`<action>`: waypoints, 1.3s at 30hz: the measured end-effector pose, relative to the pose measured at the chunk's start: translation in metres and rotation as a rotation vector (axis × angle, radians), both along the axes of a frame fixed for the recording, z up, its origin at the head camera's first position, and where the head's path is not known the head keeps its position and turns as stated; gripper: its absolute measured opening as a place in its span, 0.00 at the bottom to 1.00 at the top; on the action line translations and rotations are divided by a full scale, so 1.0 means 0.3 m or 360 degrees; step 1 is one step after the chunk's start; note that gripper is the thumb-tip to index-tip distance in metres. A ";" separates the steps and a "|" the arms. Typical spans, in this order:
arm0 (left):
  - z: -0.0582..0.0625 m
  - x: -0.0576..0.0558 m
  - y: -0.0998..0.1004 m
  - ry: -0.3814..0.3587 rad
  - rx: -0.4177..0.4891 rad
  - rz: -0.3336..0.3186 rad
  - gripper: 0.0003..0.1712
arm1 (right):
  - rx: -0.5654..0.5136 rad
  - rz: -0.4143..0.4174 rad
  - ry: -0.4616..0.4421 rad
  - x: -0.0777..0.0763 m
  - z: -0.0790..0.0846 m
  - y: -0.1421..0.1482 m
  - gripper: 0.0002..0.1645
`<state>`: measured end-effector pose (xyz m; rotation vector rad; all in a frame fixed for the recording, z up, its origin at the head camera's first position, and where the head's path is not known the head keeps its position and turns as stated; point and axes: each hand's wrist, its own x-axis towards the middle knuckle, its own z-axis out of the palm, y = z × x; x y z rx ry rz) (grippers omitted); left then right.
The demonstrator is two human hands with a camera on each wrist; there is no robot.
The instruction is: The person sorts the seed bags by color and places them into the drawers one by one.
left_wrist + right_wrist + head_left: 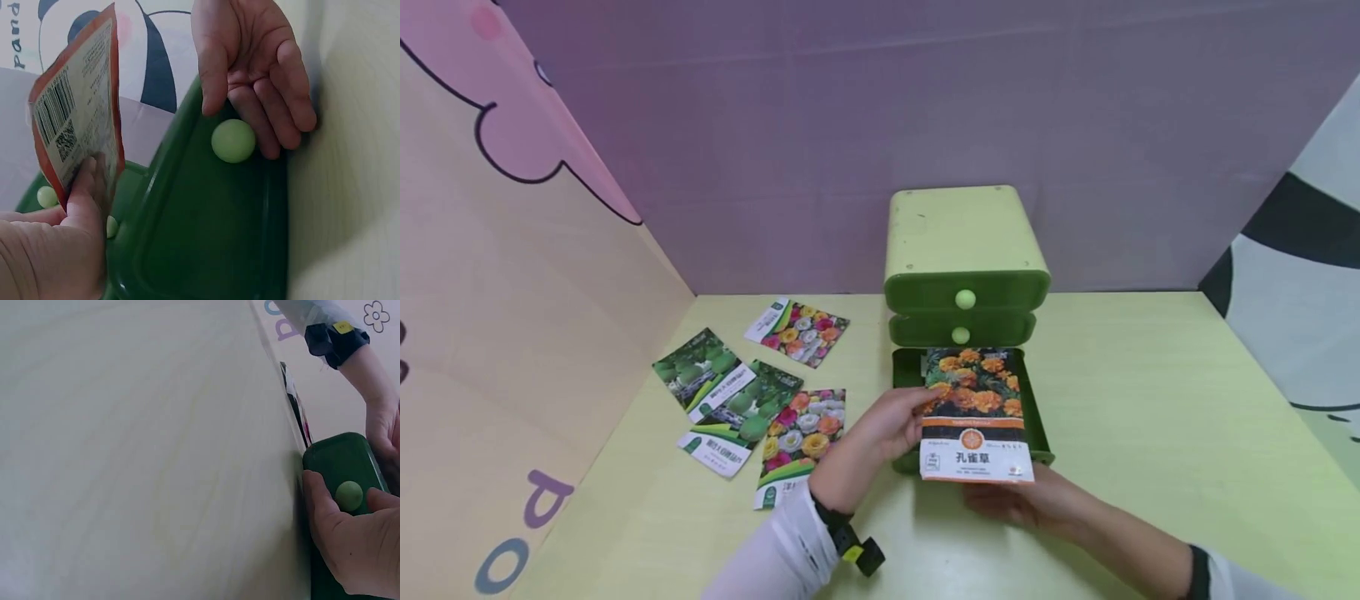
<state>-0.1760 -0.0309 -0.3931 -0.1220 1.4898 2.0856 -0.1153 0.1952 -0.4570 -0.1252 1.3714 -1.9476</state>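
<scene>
1. White fabric sleeve (pixel 775 550), cut off in the head view; left hand (pixel 887 425) pinches a flat, glossy orange-flowered packet (pixel 977 417) above an open green plastic drawer (pixel 1037 417): probably stowing, which calls for lowering it.
2. Left wrist view: right hand (pixel 256 69) relaxed beside a round pale-green knob (pixel 234 140), contact unclear.
3. Right wrist view: packet hidden.

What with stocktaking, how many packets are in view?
5: an orange packet in the left hand; on the table left of the drawers, upper green packet, lower green packet partly beneath it, far multicoloured packet, near multicoloured packet. Drawers may hide more.
</scene>
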 end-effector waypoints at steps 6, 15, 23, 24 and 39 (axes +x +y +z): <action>-0.025 -0.033 0.011 -0.0172 0.0057 0.0138 0.18 | 0.0096 -0.0061 -0.0066 0.003 -0.006 -0.023 0.23; -0.037 -0.076 0.044 -0.0212 -0.0027 0.0196 0.19 | 0.0015 -0.0156 -0.0173 0.009 -0.002 -0.046 0.17; -0.064 -0.127 0.049 -0.0210 -0.0098 0.0247 0.17 | 0.0043 -0.0154 -0.0184 0.009 0.002 -0.055 0.18; -0.069 -0.132 0.048 -0.0218 -0.0099 0.0255 0.16 | 0.0046 -0.0153 -0.0187 0.009 0.002 -0.056 0.18; -0.062 -0.112 0.066 -0.0051 -0.0147 0.0252 0.21 | 0.0032 -0.0168 -0.0181 0.015 0.012 -0.061 0.17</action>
